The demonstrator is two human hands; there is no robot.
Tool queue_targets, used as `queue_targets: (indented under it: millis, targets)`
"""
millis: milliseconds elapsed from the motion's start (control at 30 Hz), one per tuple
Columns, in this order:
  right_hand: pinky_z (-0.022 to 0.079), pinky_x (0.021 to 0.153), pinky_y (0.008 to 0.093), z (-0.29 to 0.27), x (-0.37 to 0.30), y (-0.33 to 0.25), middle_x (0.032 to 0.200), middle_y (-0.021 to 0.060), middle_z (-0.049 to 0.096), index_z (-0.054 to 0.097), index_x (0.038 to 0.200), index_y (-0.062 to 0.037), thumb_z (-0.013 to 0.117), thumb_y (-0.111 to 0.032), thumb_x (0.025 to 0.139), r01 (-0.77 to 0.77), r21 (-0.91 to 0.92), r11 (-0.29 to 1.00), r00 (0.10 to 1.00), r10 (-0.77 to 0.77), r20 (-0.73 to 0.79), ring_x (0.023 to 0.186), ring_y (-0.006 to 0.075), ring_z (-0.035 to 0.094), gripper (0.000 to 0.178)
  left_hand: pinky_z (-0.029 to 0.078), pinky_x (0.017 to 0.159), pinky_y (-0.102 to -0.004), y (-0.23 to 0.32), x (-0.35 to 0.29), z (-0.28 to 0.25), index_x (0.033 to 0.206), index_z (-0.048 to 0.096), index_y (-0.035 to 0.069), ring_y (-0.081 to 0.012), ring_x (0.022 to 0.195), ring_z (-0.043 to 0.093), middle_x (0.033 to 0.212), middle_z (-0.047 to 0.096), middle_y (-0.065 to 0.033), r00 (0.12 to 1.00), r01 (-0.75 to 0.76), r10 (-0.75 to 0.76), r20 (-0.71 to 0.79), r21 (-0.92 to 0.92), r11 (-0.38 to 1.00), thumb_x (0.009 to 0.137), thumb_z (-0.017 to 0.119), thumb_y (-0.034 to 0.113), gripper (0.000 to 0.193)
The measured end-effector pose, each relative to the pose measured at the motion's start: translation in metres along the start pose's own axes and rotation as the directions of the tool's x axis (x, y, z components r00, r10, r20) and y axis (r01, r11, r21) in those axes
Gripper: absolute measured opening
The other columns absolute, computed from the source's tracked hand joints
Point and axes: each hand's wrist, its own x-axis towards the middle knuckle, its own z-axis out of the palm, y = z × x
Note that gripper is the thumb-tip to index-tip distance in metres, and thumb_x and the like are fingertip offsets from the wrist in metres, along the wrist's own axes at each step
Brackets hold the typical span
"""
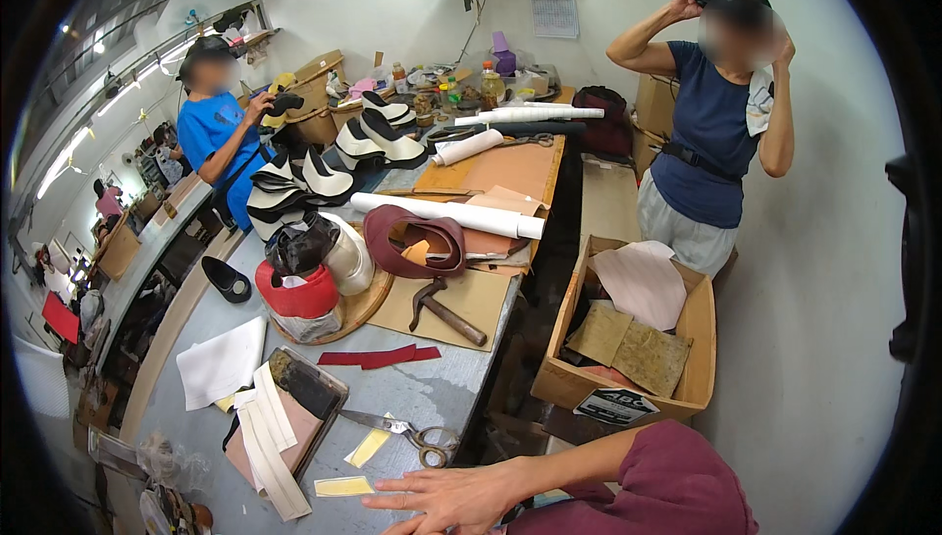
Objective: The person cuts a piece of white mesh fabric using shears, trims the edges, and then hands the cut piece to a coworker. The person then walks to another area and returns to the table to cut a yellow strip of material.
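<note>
My right hand (437, 502) reaches in from the lower right in a maroon sleeve, palm down, its fingers stretched and spread. Its fingertips come up to the end of a yellow strip with a pale border (342, 487); whether they touch it I cannot tell. A second yellow strip (369, 447) lies just beyond, partly under metal scissors (407, 431). Left of these, long off-white strips (267, 437) lie across a pink piece and a dark, worn block (304, 383). My left hand is out of view.
Farther up the grey table (432, 363) are dark red strips (378, 356), a hammer (446, 314), a maroon ring-shaped roll (417, 241) and several black-and-white shoe parts (378, 138). A cardboard box (628, 393) stands right of the table. Two people stand beyond, one left, one right.
</note>
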Motion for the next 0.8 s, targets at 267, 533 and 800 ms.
queue_targets:
  millis: [267,533,800]
  targets:
    - [0.021,0.117,0.0626,0.021,0.005,0.002,0.167,0.0216,0.009,0.066,0.126,-0.0149,0.081,-0.013,0.065,-0.016,0.125,0.992,0.999,0.012,0.036,0.153,0.0448,0.009,0.063,0.048,0.075,-0.0235,-0.010,0.007,-0.007,0.112,0.071,-0.002,-0.0085,0.086,0.059,0.100,0.069,-0.0024,0.955,0.204,-0.179,0.236,-0.085,0.975,0.099,0.067,0.022,0.028]
    - [0.026,0.115,0.0632,0.020,0.005,0.015,0.166,0.0236,0.012,0.072,0.107,-0.0100,0.081,-0.012,0.062,-0.003,-0.029,1.000,0.999,0.004,0.038,0.153,0.0448,0.013,0.046,0.051,0.075,-0.0241,-0.020,0.005,-0.001,0.114,0.069,-0.005,-0.0111,0.088,0.063,0.100,0.070,-0.0058,0.993,0.120,-0.118,0.025,-0.066,0.991,0.096,0.071,0.015,0.027]
    - [0.024,0.116,0.0621,0.014,0.000,0.009,0.164,0.0250,0.018,0.073,0.101,-0.0116,0.078,-0.013,0.068,-0.011,0.063,0.998,1.000,0.011,0.006,0.152,0.0455,0.014,0.033,0.054,0.073,-0.0253,-0.031,0.004,-0.002,0.118,0.068,-0.006,-0.0130,0.084,0.066,0.095,0.072,-0.0081,0.994,0.007,0.001,-0.106,0.071,0.997,0.091,0.075,0.006,0.030]
